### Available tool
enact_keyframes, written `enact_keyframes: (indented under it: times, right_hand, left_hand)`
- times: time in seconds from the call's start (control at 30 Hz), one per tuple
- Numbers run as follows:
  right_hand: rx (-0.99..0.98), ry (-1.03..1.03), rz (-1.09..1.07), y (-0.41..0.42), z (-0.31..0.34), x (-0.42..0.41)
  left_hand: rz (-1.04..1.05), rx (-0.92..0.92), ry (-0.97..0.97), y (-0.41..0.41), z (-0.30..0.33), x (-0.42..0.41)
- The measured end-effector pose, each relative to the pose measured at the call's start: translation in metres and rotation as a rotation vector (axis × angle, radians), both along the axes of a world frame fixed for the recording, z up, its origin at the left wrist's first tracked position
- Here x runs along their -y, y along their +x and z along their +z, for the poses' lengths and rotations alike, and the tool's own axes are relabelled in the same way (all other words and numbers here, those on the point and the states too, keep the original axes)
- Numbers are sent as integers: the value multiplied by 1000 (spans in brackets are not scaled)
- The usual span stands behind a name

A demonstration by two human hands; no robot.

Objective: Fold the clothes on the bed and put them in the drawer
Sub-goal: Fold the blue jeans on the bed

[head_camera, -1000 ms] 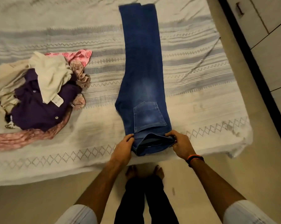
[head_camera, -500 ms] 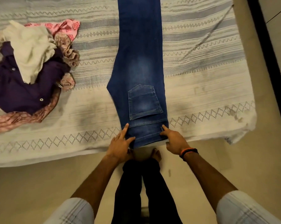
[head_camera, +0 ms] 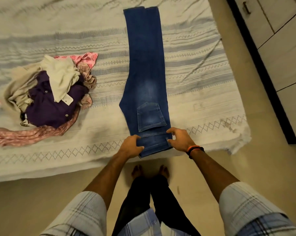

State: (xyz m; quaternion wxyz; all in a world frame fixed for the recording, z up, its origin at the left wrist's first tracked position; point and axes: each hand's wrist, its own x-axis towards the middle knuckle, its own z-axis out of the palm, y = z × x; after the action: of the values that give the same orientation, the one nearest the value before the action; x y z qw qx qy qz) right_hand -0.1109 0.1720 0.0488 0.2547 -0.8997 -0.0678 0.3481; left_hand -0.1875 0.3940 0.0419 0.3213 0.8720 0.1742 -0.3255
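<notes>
Blue jeans (head_camera: pixel 144 74), folded lengthwise, lie on the bed (head_camera: pixel 203 99), stretching away from both hands. The left hand (head_camera: pixel 131 147) and right hand (head_camera: pixel 180 138) each grip a waistband corner. A pile of unfolded clothes (head_camera: pixel 50 97) sits well left of the left hand.

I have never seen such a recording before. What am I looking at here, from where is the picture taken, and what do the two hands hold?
There is no machine here: a person wears a camera on the head, so the one picture looks forward and down at that person's own arms and feet. On the bed a pair of blue jeans lies flat, folded lengthwise, waistband toward the person. The left hand and the right hand each grip one side of the waistband. To the left lies a pile of unfolded clothes, purple, cream and pink. At the upper right stands a cabinet with drawers.
</notes>
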Motion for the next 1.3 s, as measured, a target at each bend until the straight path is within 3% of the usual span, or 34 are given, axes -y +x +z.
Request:
enact_keyframes:
  times: [0.5,1.3]
  right_hand:
    - [98,95,-107,35,61,-31]
    - [44,179,-94,333,17,-94]
  left_hand:
    - [118,117,-74,51,59,-16]
    - [472,160,-120,337,31,-77]
